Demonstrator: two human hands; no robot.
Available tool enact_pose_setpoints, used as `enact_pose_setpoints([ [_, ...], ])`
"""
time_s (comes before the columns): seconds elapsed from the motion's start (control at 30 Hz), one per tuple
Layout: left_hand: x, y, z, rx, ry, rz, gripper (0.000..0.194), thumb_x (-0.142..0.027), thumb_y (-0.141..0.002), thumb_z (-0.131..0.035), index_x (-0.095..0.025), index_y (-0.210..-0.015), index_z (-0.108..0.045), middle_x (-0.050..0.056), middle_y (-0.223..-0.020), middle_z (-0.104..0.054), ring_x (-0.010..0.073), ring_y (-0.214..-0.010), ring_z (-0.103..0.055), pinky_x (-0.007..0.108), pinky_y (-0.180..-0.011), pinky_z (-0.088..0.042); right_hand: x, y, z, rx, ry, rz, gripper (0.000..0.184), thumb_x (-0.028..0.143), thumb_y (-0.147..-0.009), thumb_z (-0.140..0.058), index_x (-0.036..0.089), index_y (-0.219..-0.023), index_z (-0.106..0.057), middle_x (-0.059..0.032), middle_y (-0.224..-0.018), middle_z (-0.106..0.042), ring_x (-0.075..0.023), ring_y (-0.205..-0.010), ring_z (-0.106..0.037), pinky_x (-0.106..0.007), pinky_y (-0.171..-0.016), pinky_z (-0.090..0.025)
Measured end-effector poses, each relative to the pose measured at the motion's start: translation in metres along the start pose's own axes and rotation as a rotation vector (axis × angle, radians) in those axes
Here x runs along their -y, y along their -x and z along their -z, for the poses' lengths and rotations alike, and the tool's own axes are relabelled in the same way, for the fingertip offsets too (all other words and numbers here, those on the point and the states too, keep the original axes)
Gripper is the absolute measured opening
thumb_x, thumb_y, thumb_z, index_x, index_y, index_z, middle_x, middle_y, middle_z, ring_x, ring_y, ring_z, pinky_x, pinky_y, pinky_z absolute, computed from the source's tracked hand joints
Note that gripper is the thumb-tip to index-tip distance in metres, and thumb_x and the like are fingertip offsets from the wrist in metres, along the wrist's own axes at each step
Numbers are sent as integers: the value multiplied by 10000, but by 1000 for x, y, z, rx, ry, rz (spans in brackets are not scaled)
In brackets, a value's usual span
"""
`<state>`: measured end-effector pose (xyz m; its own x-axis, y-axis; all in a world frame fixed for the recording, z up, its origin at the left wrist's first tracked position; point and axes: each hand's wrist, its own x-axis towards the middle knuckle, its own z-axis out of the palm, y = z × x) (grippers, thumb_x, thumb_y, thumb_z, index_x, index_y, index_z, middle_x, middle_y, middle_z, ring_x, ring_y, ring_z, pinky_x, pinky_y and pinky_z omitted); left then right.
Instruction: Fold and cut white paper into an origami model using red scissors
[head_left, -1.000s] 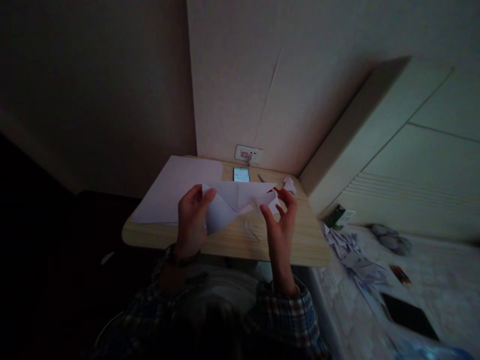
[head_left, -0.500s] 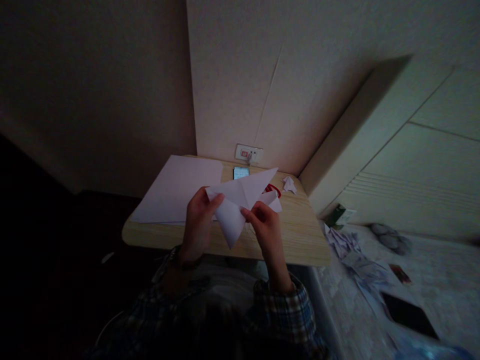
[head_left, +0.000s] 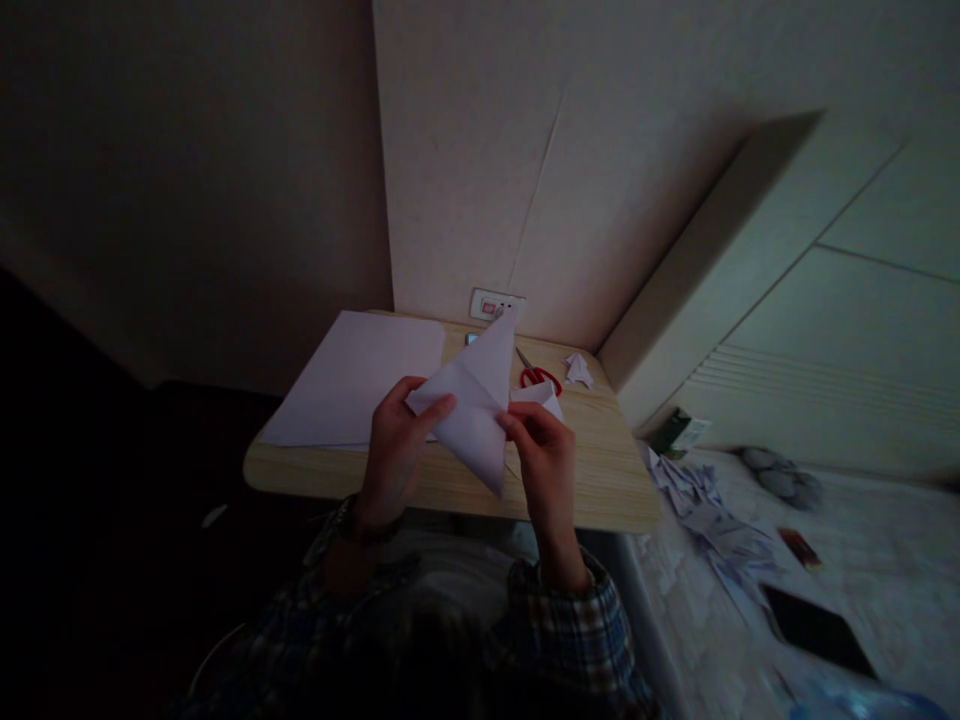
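Folded white paper (head_left: 466, 412) pinched in L grip (head_left: 393, 450) & R grip (head_left: 547, 455) abv table (head_left: 607, 460); I see red-handled scissors (head_left: 537, 377) far R.

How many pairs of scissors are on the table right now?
1: red-handled scissors on the wooden table, beyond the right hand and left of the small folded paper. Others could be hidden behind the held sheet.

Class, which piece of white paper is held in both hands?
The folded sheet, pinched by the left hand and right hand; the large flat paper and two smaller pieces near the scissors lie on the desk.
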<state>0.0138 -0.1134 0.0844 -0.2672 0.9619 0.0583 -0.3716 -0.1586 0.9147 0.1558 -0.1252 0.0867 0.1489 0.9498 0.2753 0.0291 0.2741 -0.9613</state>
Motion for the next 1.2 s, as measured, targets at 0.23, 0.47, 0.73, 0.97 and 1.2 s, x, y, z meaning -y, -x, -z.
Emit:
enact_pose_setpoints([
  [0.23, -5, -3, 7, 134, -141, 99, 351, -285, -535, -790, -173, -787, -573, -23, -682, -672, 123, -574, -581, 202, -522, -419, 2, -1, 6, -51, 138, 31, 124, 300, -758, -628, 192, -732, -684, -17, -729, -707, -179, -694, -620, -305, -677, -477],
  [0.47, -6, -13, 17, 322, -247, 210, 382, -234, -455, -824, -158, -787, -652, 29, -753, -723, 190, -664, -649, 269, -593, -505, 0, -5, 12, 79, 287, 110, 136, 280, -792, -590, 193, -721, -667, -17, -722, -693, -168, -677, -607, -282, -650, -461],
  [0.73, -4, -8, 14, 262, -266, 160, 341, -308, -531, -797, -152, -805, -669, 30, -764, -724, 183, -660, -634, 265, -584, -502, 3, -2, 12, 128, 358, 161, 196, 302, -852, -519, 199, -774, -667, -13, -729, -681, -162, -685, -596, -269, -630, -450],
  [0.97, -2, -8, 14, 272, -271, 184, 320, -331, -522, -804, -146, -752, -681, 33, -719, -716, 179, -619, -616, 269, -564, -488, 5, -3, 12, 172, 308, 93, 160, 322, -802, -579, 192, -735, -644, -6, -678, -646, -156, -650, -582, -260, -594, -434],
  [1.2, -3, -7, 14, 314, -313, 217, 315, -346, -508, -805, -140, -716, -690, 38, -671, -710, 189, -584, -617, 282, -552, -478, 3, -3, 11, 161, 284, 65, 163, 312, -798, -578, 191, -696, -620, 7, -632, -619, -147, -615, -565, -255, -573, -411],
])
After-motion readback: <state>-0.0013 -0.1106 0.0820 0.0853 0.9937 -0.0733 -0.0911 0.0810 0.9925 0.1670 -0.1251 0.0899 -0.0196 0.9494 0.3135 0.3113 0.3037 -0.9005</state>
